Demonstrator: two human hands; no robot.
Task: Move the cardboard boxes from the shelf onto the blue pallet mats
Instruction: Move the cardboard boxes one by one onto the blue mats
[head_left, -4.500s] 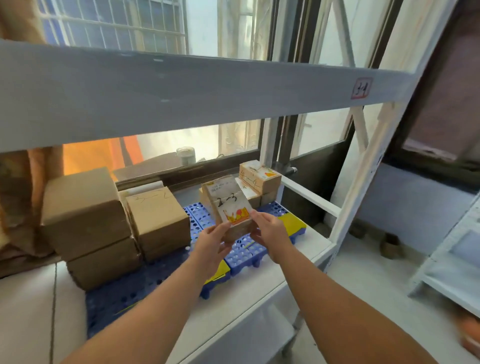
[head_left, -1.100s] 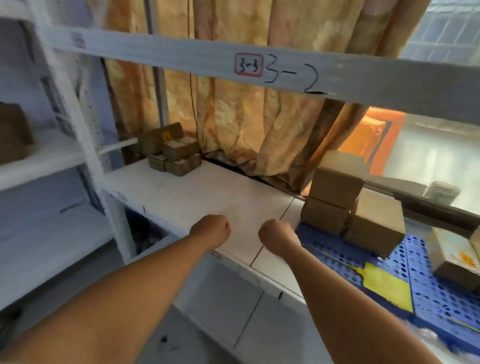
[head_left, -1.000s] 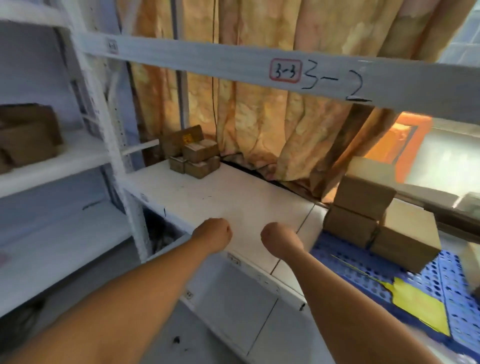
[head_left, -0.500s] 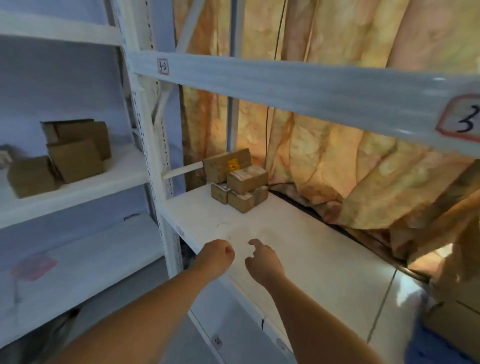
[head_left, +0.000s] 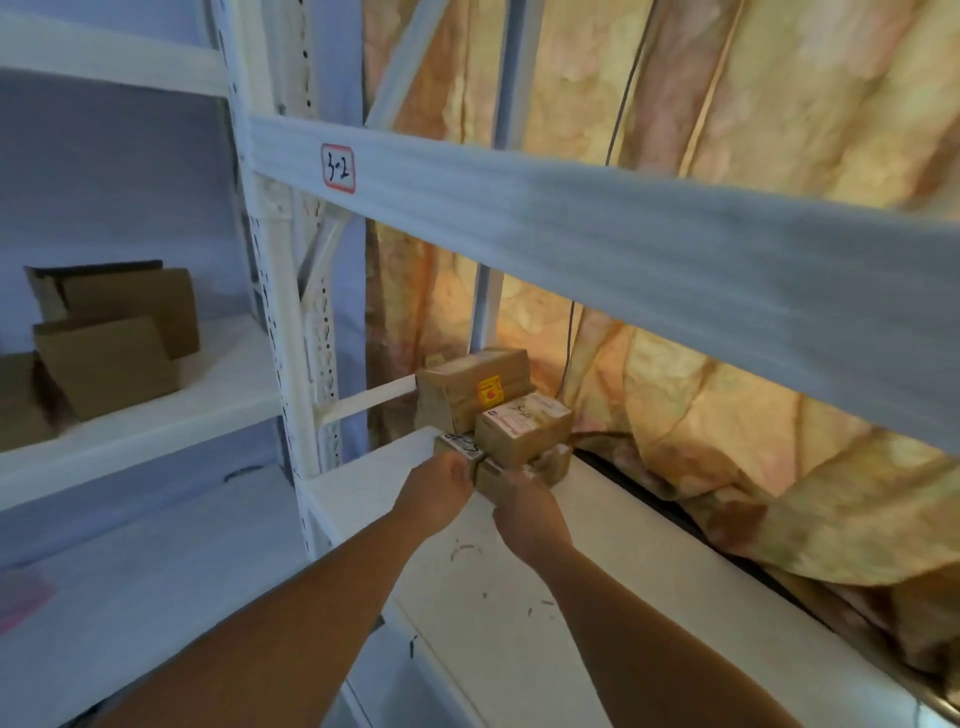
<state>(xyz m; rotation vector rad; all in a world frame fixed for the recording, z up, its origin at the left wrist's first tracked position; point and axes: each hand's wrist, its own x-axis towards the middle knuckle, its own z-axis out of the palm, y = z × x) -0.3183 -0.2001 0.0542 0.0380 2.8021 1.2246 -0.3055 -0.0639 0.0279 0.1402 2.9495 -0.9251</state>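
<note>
Cardboard boxes (head_left: 522, 426): small stack in the back left corner of the shelf (head_left: 519, 597), just beside the curtain (head_left: 727, 415).
Left hand (head_left: 441, 488): at the stack's lower left, fingers curled against the bottom boxes; grip unclear.
Right hand (head_left: 524, 512): touching the bottom box's front; fingertips hidden, hold unclear.

Matt brown cardboard boxes (head_left: 498, 415) sit in the corner, taped over, one with a small yellow sticker (head_left: 489, 391), another with a white paper label (head_left: 511, 418). The shelf board (head_left: 519, 597) under them looks smooth and white, scuffed with dark marks. The beam (head_left: 623, 244) overhead is painted metal with a dull finish, and the upright (head_left: 283, 322) is perforated metal. Behind hangs a soft, creased cloth curtain (head_left: 753, 405). On the left are plain matt cartons (head_left: 109, 343).
</note>
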